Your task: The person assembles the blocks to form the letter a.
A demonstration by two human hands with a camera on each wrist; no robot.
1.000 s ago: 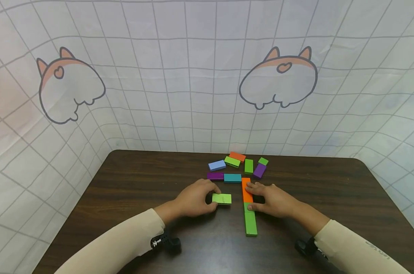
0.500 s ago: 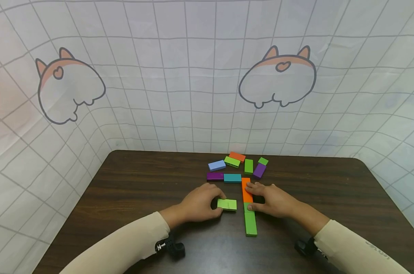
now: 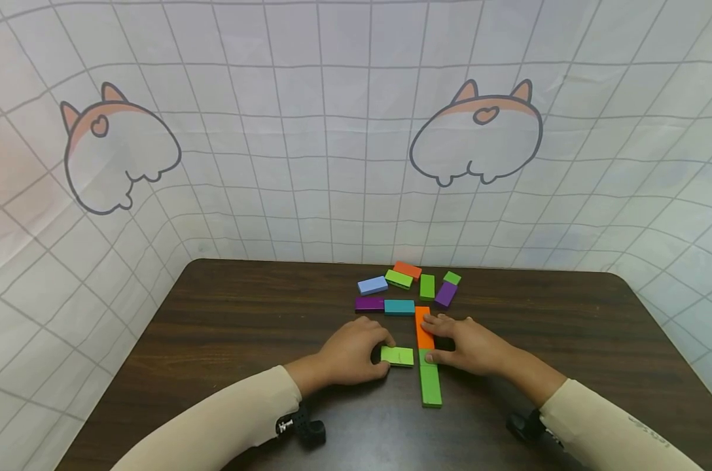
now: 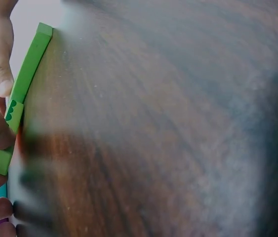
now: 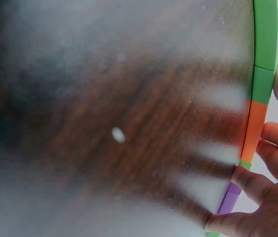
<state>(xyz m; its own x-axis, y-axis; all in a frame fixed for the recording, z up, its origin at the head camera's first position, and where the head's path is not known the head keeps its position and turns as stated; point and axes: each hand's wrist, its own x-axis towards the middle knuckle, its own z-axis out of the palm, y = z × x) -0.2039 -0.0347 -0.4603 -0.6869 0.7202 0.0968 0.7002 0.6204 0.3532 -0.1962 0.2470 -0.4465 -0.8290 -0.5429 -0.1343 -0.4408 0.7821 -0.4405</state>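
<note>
My left hand [image 3: 353, 353] pinches a light green block [image 3: 400, 356] between thumb and fingers, one end pointing at the row on its right. In the left wrist view that green block [image 4: 0, 163] shows beyond the thumb. The row holds an orange block [image 3: 423, 320], a short green block [image 3: 423, 356] and a longer green block [image 3: 430, 389], laid end to end. On the row's right side my right hand [image 3: 474, 347] rests with fingers extended, fingertips on the orange block and thumb at the short green one. A teal block [image 3: 399, 307] and a purple block [image 3: 370, 304] lie across the row's far end.
Behind them lie several loose blocks: a light blue block [image 3: 372, 285], a red-orange block [image 3: 408, 269], a green block [image 3: 427, 286] and a violet block [image 3: 446, 294]. The dark wood table [image 3: 244, 314] ends at a white gridded curtain [image 3: 332, 196].
My left hand has slid right and toward the near edge with the light green block, narrowing the gap to the row. The right hand and the row have stayed put.
</note>
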